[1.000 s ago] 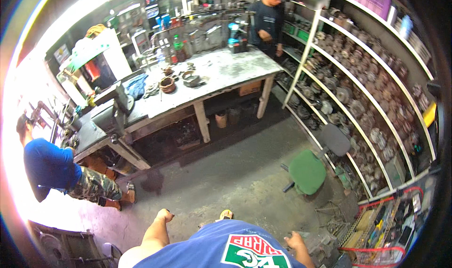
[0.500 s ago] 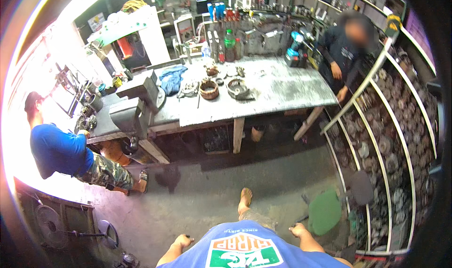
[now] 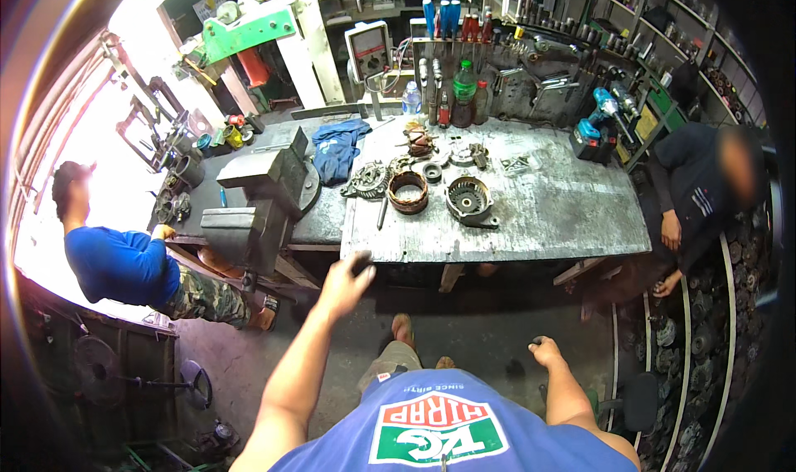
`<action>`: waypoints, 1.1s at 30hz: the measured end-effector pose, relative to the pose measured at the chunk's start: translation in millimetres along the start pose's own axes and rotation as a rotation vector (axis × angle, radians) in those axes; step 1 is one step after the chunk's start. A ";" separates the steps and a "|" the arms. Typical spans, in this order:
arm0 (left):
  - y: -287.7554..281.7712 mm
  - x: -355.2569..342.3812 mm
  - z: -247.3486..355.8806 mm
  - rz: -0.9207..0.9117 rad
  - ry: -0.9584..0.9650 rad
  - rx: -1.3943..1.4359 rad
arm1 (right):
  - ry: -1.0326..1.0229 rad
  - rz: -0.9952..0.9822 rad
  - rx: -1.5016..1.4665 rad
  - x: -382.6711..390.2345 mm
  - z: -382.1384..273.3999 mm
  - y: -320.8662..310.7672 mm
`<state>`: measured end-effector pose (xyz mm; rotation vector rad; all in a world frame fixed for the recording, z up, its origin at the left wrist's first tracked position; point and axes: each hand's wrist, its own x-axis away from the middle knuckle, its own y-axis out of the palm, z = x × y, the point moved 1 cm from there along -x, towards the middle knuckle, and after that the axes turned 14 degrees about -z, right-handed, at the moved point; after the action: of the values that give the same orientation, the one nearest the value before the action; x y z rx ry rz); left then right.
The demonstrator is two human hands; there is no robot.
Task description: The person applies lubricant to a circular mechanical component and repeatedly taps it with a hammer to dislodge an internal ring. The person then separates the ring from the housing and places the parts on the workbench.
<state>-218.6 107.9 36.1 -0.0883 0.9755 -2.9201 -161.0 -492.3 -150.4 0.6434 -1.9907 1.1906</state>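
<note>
My left hand point(image 3: 348, 283) reaches forward just short of the workbench's front edge, fingers stretched out and darkened at the tips, with nothing plainly held. Low at my right side hangs my right hand point(image 3: 545, 352); its fingers are partly hidden. On the pale workbench point(image 3: 572, 206) lie alternator parts: a copper-wound stator ring point(image 3: 394, 194), a round finned housing point(image 3: 470, 203), another housing point(image 3: 367, 180), a rotor point(image 3: 420, 143) and a small dark ring point(image 3: 432, 172). A thin dark rod point(image 3: 382, 215) rests beside the stator, close to my left hand's side.
A large vise point(image 3: 259, 192) stands left on the bench, beside a blue cloth point(image 3: 336, 153). Bottles point(image 3: 464, 90) and a cordless drill point(image 3: 599, 124) line the back. One person point(image 3: 124, 260) stands at left, another point(image 3: 705, 182) at right. Part-filled shelves point(image 3: 701, 339) rise at right.
I have come nearer the bench, which now appears larger and closer. My left hand has risen forward from my side. The person at right now appears lower and farther right.
</note>
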 end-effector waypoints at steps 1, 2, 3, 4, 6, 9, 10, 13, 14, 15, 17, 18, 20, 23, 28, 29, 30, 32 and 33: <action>-19.3 -38.3 16.8 0.005 0.085 0.005 | 0.008 -0.023 0.023 -3.8 -6.8 -3.0; -39.7 -79.2 32.9 0.028 0.167 -0.026 | 0.041 -0.039 0.039 -6.1 -12.8 -3.4; -59.9 -119.4 50.1 0.053 0.311 -0.036 | 0.051 -0.045 0.045 -6.5 -17.1 -3.4; -81.2 -159.2 67.1 0.069 0.339 -0.051 | 0.060 -0.039 0.000 -5.9 -21.0 -1.6; -117.3 -236.5 100.7 0.130 0.449 -0.123 | 0.134 0.005 -0.112 -1.3 -22.6 5.6; -158.8 -351.9 143.8 0.219 0.631 -0.062 | 0.234 -0.039 -0.160 7.1 -15.9 29.3; -173.0 -392.1 157.1 0.241 0.602 -0.125 | 0.219 -0.057 -0.156 10.5 -11.9 40.4; -197.2 -487.8 178.4 0.294 0.539 -0.316 | 0.260 -0.015 -0.274 13.0 -2.0 81.3; -200.5 -517.1 182.9 0.313 0.505 -0.339 | 0.359 -0.009 -0.307 12.7 1.1 95.1; -202.6 -544.7 186.1 0.322 0.433 -0.370 | 0.350 0.029 -0.245 15.6 2.8 107.9; -204.9 -587.6 185.7 0.292 0.353 -0.433 | 0.438 -0.077 -0.428 17.3 5.6 127.0; -205.6 -603.4 183.2 0.225 0.376 -0.421 | 0.392 -0.141 -0.391 17.2 5.5 131.4; -201.3 -626.6 175.2 0.217 0.390 -0.495 | 0.398 -0.313 -0.308 17.1 6.5 131.7; -197.8 -647.2 162.8 0.193 0.362 -0.417 | 0.524 -0.476 -0.500 10.2 12.6 109.8; -196.9 -670.6 160.1 0.251 0.286 -0.377 | 0.405 -0.103 -0.300 -19.2 30.6 39.0; -197.4 -668.4 158.9 0.303 0.305 -0.467 | 0.384 -0.040 -0.177 -29.7 32.3 20.1; -191.2 -664.8 156.1 0.408 0.326 -0.483 | 0.302 0.018 -0.236 -31.4 35.3 2.3; -189.7 -654.5 159.4 0.486 0.361 -0.466 | 0.191 -0.044 -0.287 -34.4 35.3 -36.7; -187.9 -644.9 161.5 0.555 0.378 -0.415 | 0.146 -0.067 -0.307 -32.9 31.6 -56.4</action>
<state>428.4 210.5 255.6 0.6292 1.3745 -2.2330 -110.5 -544.1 -156.1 0.4498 -1.9572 0.8431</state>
